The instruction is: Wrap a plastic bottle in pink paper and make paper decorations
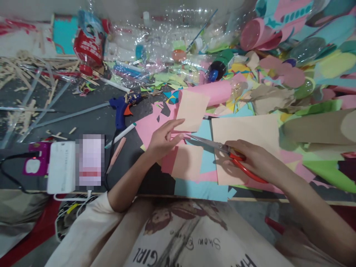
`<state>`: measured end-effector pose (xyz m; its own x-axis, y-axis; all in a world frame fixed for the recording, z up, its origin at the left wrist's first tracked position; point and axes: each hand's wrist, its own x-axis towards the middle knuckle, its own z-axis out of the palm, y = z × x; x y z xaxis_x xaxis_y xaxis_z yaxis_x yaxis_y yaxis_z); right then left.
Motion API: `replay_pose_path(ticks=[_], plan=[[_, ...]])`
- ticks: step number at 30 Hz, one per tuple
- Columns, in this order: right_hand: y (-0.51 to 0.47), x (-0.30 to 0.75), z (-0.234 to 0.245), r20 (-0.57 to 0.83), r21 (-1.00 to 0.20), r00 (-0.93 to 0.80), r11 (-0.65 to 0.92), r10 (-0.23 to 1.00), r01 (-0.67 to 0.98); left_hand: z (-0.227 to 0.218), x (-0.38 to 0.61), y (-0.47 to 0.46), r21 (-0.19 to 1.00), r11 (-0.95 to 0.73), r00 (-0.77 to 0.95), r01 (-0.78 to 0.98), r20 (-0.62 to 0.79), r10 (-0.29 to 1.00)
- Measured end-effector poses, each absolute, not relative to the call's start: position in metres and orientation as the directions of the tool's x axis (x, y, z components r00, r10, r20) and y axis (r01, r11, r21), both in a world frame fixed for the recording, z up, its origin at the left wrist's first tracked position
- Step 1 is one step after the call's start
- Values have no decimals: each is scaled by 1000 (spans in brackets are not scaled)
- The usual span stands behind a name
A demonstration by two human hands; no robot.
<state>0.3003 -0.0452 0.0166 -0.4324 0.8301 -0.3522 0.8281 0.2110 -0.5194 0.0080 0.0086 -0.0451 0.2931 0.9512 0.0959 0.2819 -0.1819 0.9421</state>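
Observation:
My left hand (164, 140) grips the lower left corner of a small beige paper piece (194, 111), fingers over it and thumb just below its edge. My right hand (251, 157) is wrapped round the red handles of a pair of scissors (209, 142). Their blades point left, with the tips close to my left thumb and the paper's lower edge. Whether the blades touch the paper I cannot tell. Beneath lie a second beige piece (187, 163), pink paper (146, 129) and light blue paper (208, 155). A larger beige sheet (247, 129) lies under the scissors' handle side.
A blue glue gun (120, 111) lies left of my left hand, near a phone (90, 159) and a white power bank (61, 167). Wooden sticks (16, 72) are scattered far left. Plastic bottles, a pink paper roll (211, 92) and paper scraps crowd the back and right.

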Motion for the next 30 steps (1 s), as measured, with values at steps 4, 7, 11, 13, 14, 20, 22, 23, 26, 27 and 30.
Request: replay_pose_path(ticks=[4,7,11,13,14,20,22,23,26,27,30], plan=[[-54,309,10,-325,-433,-328,169,887,885,-44,6,12,961,-108,79,256,91,993],[-63,312,6,-275,-396,-341,217,899,892,-47,5,14,969,-118,-21,215,126,992],[-76,312,4,-224,-360,-390,297,893,885,-53,4,15,965,-139,-82,224,161,984],[-81,310,3,-222,-332,-428,345,876,878,-55,4,17,964,-151,-105,221,177,979],[-83,309,3,-231,-318,-446,366,865,874,-56,3,17,964,-157,-112,214,184,976],[-79,310,0,-223,-267,-443,382,869,885,-57,2,20,972,-156,-114,174,177,978],[-75,310,1,-188,-264,-411,358,892,896,-57,2,20,972,-157,-123,175,180,976],[-73,310,1,-180,-270,-402,348,898,898,-57,2,20,973,-159,-131,168,182,974],[-69,310,4,-187,-333,-405,330,895,883,-57,3,20,986,-136,-148,96,149,978],[-69,311,6,-199,-358,-402,315,894,879,-57,3,21,991,-115,-148,64,124,981],[-68,316,9,-242,-413,-381,261,892,873,-56,3,21,999,-45,-125,0,45,991]])
